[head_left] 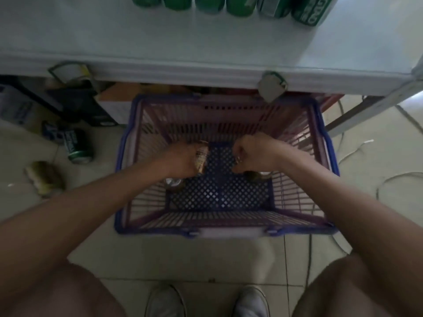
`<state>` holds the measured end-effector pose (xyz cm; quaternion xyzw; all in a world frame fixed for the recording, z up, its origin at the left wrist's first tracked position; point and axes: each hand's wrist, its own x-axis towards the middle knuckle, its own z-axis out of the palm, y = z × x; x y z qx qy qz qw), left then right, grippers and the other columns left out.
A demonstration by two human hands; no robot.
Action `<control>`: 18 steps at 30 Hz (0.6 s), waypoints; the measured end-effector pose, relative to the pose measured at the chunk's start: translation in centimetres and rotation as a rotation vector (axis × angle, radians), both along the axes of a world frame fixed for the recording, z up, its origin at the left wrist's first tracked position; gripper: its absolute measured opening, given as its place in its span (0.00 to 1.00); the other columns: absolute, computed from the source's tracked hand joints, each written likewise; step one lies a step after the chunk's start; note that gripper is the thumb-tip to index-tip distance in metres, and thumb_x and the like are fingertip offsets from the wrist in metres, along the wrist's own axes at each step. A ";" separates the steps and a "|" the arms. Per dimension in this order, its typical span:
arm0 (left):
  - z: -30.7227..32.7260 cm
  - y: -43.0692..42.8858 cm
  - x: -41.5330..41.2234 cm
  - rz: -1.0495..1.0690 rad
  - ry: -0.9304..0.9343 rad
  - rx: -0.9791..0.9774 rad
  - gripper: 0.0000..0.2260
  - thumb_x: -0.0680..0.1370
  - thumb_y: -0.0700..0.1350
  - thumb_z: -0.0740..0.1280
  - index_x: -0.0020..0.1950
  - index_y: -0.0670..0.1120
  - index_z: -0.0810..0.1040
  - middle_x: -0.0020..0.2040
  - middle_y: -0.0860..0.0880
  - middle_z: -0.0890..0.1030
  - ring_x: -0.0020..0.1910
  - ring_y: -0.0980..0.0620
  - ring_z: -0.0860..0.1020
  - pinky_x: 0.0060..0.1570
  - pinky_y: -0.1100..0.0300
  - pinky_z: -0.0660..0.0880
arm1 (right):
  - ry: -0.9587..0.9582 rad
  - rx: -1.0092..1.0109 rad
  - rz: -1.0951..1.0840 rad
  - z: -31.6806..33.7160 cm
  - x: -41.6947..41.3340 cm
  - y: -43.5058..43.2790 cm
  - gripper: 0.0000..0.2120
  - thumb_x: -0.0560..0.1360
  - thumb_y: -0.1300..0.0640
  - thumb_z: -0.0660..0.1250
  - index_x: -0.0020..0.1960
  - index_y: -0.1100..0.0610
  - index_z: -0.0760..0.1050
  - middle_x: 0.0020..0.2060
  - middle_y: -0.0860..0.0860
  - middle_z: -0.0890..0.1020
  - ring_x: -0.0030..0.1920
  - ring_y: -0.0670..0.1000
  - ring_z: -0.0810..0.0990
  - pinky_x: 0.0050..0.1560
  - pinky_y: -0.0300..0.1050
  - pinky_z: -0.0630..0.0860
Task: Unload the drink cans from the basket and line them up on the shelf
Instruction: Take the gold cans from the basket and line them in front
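A blue and pink plastic basket stands on the floor below the white shelf. Both my arms reach down into it. My left hand is closed around a gold drink can, lifted a little off the bottom. Beneath that hand another can stands on the basket floor. My right hand is curled over two cans at the basket's right side; whether it grips one is unclear. Several green cans stand in a row at the back of the shelf.
A green can lies on the tiled floor left of the basket, with a crumpled wrapper nearer me. Boxes sit under the shelf. Cables run across the floor at the right. My shoes stand close behind the basket.
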<state>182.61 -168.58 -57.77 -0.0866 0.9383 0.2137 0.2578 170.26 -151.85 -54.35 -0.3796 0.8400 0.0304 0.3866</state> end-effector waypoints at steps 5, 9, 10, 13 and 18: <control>-6.8 0.0 2.5 -0.044 -0.336 -0.225 0.40 0.76 0.48 0.69 0.81 0.46 0.49 0.73 0.34 0.63 0.63 0.37 0.75 0.57 0.53 0.76 | 0.177 0.089 -0.022 -6.7 1.7 0.4 0.18 0.75 0.49 0.71 0.60 0.56 0.75 0.60 0.58 0.76 0.58 0.60 0.76 0.58 0.52 0.77; -9.1 0.6 3.4 -0.112 -0.316 -0.334 0.39 0.80 0.44 0.64 0.82 0.46 0.40 0.76 0.31 0.57 0.66 0.34 0.72 0.59 0.50 0.74 | 0.297 0.255 -0.152 -10.1 2.3 1.9 0.34 0.77 0.56 0.67 0.79 0.58 0.56 0.77 0.64 0.57 0.73 0.69 0.62 0.65 0.65 0.72; -9.4 0.6 3.4 -0.104 -0.296 -0.334 0.38 0.80 0.42 0.63 0.82 0.46 0.41 0.75 0.31 0.57 0.65 0.34 0.72 0.58 0.50 0.74 | 0.299 0.279 -0.194 -10.6 2.2 2.3 0.35 0.78 0.56 0.66 0.80 0.59 0.54 0.78 0.66 0.54 0.73 0.70 0.63 0.65 0.64 0.73; -10.1 0.4 3.2 -0.033 -0.202 -0.263 0.36 0.80 0.42 0.64 0.82 0.45 0.45 0.72 0.30 0.62 0.60 0.34 0.76 0.54 0.50 0.76 | 0.321 0.250 -0.258 -12.6 1.3 3.8 0.31 0.80 0.53 0.63 0.78 0.62 0.58 0.73 0.65 0.64 0.69 0.64 0.72 0.64 0.54 0.74; -9.4 0.9 2.8 0.115 -0.130 -0.139 0.35 0.74 0.42 0.73 0.76 0.36 0.59 0.64 0.35 0.74 0.58 0.38 0.78 0.45 0.57 0.72 | 0.282 0.122 -0.377 -13.2 0.9 5.3 0.31 0.77 0.46 0.70 0.74 0.57 0.65 0.66 0.58 0.76 0.63 0.60 0.79 0.57 0.51 0.77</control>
